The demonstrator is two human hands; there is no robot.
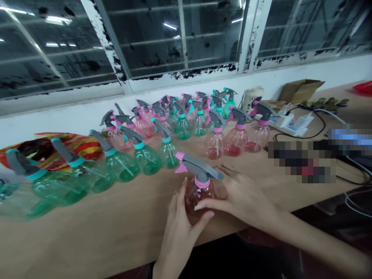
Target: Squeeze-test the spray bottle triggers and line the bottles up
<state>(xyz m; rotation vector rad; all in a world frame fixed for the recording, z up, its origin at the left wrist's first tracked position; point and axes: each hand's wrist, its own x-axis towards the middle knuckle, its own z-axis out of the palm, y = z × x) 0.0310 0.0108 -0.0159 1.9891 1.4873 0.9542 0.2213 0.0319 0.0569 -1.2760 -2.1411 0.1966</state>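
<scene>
A pink spray bottle point(200, 190) with a grey trigger head and pink collar stands upright near the front edge of the wooden table point(116, 228). My left hand point(180, 224) wraps its fingers round the bottle's left side and front. On the bottle's right side rests my right hand point(238, 193), thumb against the body and the other fingers stretched out behind it. Both hands are on this one bottle.
Several green spray bottles point(122, 162) and pink ones point(235, 135) stand in rows toward the white wall. A red and yellow bag point(81, 145) lies at the left. A power strip with plugs point(290, 122), black cables, a cardboard box point(300, 90) and a white jar point(251, 97) sit at the right.
</scene>
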